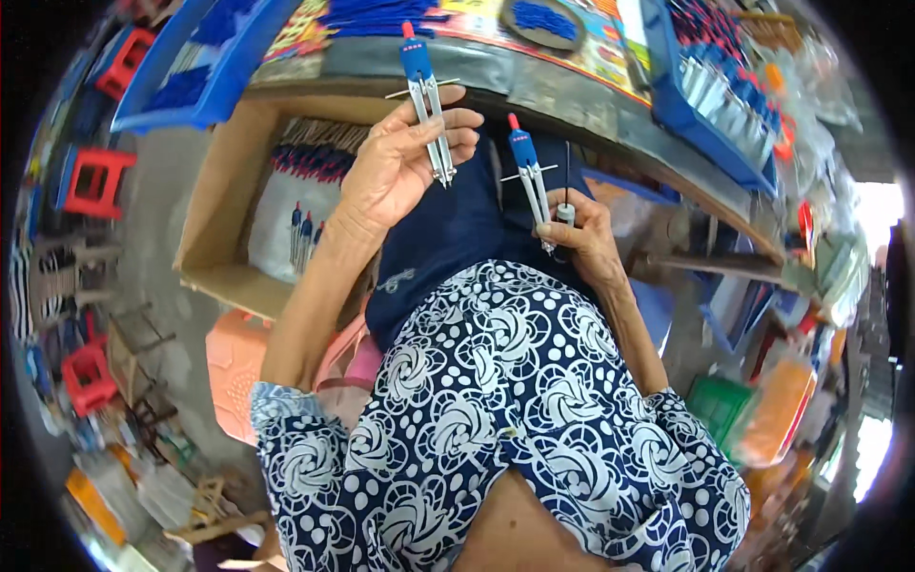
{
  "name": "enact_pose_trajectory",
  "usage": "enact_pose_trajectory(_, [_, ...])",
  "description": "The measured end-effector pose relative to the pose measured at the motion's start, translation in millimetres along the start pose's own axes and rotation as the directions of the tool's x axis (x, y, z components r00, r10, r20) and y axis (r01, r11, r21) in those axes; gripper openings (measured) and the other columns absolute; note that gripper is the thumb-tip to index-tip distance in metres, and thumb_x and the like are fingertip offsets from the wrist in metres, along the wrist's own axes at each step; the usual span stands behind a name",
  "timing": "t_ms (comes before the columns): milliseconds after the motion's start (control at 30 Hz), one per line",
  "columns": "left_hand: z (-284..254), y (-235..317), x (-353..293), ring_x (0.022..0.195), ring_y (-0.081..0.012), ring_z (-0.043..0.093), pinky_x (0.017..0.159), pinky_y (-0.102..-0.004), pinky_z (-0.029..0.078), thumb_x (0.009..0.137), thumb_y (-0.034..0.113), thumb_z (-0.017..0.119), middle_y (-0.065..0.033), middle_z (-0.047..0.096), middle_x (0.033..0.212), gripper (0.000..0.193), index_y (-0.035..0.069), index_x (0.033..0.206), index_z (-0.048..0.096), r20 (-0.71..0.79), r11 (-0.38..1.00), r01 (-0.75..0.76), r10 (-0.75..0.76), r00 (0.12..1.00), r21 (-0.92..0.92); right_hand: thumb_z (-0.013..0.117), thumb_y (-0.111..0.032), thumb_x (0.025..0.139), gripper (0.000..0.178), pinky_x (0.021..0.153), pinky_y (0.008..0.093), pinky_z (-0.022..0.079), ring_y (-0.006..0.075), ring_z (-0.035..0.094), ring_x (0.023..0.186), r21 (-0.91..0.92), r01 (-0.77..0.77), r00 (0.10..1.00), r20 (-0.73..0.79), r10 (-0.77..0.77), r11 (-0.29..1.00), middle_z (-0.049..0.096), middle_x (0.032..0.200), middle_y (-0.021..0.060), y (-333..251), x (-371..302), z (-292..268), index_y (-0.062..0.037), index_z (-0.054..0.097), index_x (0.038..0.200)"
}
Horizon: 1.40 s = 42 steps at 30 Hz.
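Raised over my lap, my left hand (396,157) pinches a drawing compass (416,61) by its metal legs. That compass stands upright, with a blue head, a red tip on top and a thin crossbar. My right hand (593,238) grips a second, similar compass (523,151) low on its legs. The same hand also has a thin-shafted screwdriver (565,213) with a pale handle, its shaft pointing up. The two compasses are apart. Left of my lap, a cardboard box (214,205) contains rows of compasses (310,164) and a few separate ones (303,234).
A workbench (477,71) runs along the front, carrying blue parts and a round dish (543,21). One blue tray (205,71) sits at the far left; another (705,124) at the right holds metal legs. Red stools (97,181) stand on the left floor.
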<state>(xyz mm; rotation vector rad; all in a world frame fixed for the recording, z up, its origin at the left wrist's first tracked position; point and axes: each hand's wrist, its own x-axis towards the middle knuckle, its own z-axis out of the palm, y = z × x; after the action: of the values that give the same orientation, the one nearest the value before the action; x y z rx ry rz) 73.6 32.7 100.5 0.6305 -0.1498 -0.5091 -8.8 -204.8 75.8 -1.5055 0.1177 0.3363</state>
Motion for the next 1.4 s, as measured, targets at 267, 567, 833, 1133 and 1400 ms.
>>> enact_pose_trajectory(267, [5,-56,30,0.086,-0.0273,0.059,0.079,-0.0375,0.048,0.092,0.024,0.038,-0.0234,0.056,0.1,0.039,-0.01,0.112,0.045,0.111,0.945,0.233,-0.212,0.971,-0.23,0.067,-0.006,0.071,0.026,0.058,0.0196,0.042,0.0096,0.053,0.061,0.345,0.055,0.989,-0.149,-0.003,0.937,0.06,0.074,0.0061,14,-26,-7,0.0006,0.054,0.093])
enact_pose_trajectory(567, [-11,-94,17,0.092,-0.0304,0.057,0.081,-0.0402,0.047,0.092,0.025,0.037,-0.0241,0.055,0.101,0.042,-0.01,0.113,0.044,0.177,0.873,0.402,-0.365,0.914,-0.277,0.064,-0.004,0.074,0.026,0.058,0.0212,0.043,0.0117,0.053,0.06,0.452,0.077,0.972,-0.232,0.034,0.889,0.059,0.075,0.0095,30,-24,-12,0.0016,0.05,0.095])
enact_pose_trajectory(833, [-28,-112,10,0.092,-0.0292,0.057,0.082,-0.038,0.047,0.093,0.026,0.035,-0.0235,0.054,0.102,0.043,-0.01,0.116,0.041,0.246,0.853,0.436,-0.374,0.894,-0.289,0.063,-0.006,0.076,0.026,0.059,0.0211,0.044,0.0114,0.053,0.061,0.399,0.102,0.972,-0.234,-0.007,0.911,0.059,0.076,0.0096,34,-19,-16,0.002,0.051,0.097])
enact_pose_trajectory(1133, [-43,-123,5,0.091,-0.0259,0.056,0.08,-0.0354,0.047,0.093,0.024,0.035,-0.0222,0.053,0.105,0.044,-0.009,0.122,0.035,0.255,0.862,0.435,-0.374,0.892,-0.259,0.062,-0.005,0.076,0.025,0.058,0.0218,0.044,0.0125,0.054,0.062,0.349,0.102,0.973,-0.231,-0.02,0.932,0.06,0.078,0.0108,40,-17,-15,0.0019,0.051,0.097])
enact_pose_trajectory(1400, [-48,-124,7,0.092,-0.0261,0.056,0.081,-0.0345,0.047,0.093,0.025,0.034,-0.0212,0.053,0.106,0.044,-0.008,0.122,0.035,0.288,0.866,0.437,-0.366,0.885,-0.243,0.062,-0.004,0.077,0.024,0.058,0.0219,0.044,0.0127,0.054,0.062,0.325,0.081,0.97,-0.243,0.0,0.942,0.06,0.079,0.0118,38,-16,-12,0.0016,0.051,0.097])
